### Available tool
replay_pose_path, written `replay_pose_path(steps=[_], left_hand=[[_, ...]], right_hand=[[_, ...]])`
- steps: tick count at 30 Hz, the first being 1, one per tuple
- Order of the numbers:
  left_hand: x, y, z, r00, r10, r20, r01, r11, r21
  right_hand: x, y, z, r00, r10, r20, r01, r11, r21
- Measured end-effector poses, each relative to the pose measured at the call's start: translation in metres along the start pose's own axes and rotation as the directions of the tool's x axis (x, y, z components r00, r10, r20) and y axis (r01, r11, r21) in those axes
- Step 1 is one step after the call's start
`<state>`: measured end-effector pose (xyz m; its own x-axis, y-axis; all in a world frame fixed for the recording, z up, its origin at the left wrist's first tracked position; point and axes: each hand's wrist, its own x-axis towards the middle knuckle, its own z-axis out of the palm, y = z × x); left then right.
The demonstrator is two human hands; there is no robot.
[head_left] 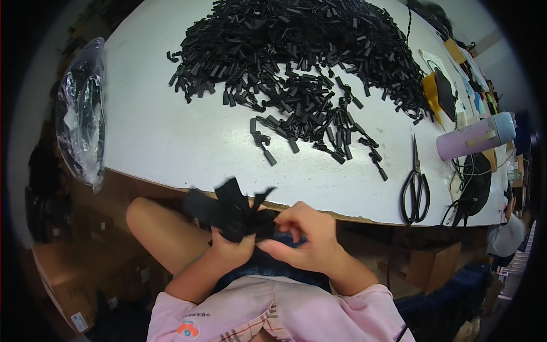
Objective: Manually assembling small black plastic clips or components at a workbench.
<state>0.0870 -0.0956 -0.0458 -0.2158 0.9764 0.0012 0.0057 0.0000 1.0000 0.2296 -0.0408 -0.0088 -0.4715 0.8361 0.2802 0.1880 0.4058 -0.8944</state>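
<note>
A bunch of flat black fabric straps [232, 208] fans out above my lap, just off the table's front edge. My left hand [232, 252] is closed around its lower part, and the strap ends spread up and to the left. Against the right side of the bunch, my right hand [310, 236] has its fingers curled and closed on a strap. Its fingertips are partly hidden by the black fabric. Beyond my hands, a large heap of small black buckle-like pieces with short tabs [296, 45] covers the far part of the white table [171, 142].
Black-handled scissors [415, 196] lie at the right front. A pink bottle with a blue cap [476, 137] lies behind them, near a black pouch [474, 185] and cords. At the left edge lies a clear plastic bag [82, 114]. Cardboard boxes [71, 279] stand below left.
</note>
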Motion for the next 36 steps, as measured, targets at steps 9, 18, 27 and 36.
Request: replay_pose_path(steps=[9, 18, 27, 36], left_hand=[[0.002, -0.002, -0.004, 0.981, -0.164, 0.099, 0.191, 0.887, -0.420], [0.009, 0.001, -0.001, 0.977, -0.211, 0.025, 0.196, 0.851, -0.487], [-0.003, 0.005, 0.005, 0.989, -0.083, 0.124, 0.103, 0.980, -0.170], [0.004, -0.005, -0.003, 0.927, 0.350, 0.132, -0.366, 0.922, 0.125]], right_hand=[[0.022, 0.015, -0.017, 0.995, -0.097, 0.015, 0.098, 0.991, -0.088], [0.036, 0.025, -0.026, 0.996, -0.060, 0.072, 0.093, 0.631, -0.770], [0.002, 0.004, -0.009, 0.996, 0.076, 0.039, -0.080, 0.990, 0.117], [-0.004, 0.006, 0.001, 0.993, 0.070, 0.094, -0.088, 0.975, 0.203]])
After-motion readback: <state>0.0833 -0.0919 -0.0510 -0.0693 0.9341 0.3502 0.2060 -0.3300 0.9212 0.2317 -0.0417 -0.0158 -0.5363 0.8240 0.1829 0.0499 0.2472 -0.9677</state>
